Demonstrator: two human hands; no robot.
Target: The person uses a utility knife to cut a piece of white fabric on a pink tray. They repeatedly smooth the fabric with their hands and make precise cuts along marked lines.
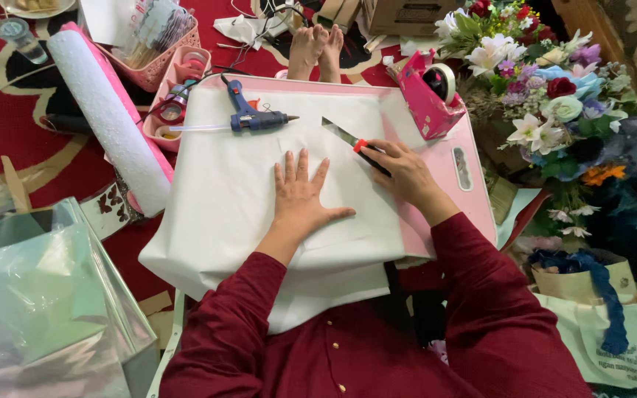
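My left hand (301,193) lies flat with fingers spread on a folded white paper sheet (223,199) that covers a pink lap table (447,140). My right hand (403,171) grips a utility knife (349,138) with a red slider, its blade extended and pointing up-left over the paper's right part. A blue glue gun (253,118) rests on the paper's far edge, apart from both hands.
A white foam roll (108,118) lies at the left beside pink baskets (171,96). A pink tape dispenser (430,96) sits at the table's far right corner. Artificial flowers (554,96) fill the right side. Iridescent film (38,302) lies lower left; tote bag (613,332) lower right.
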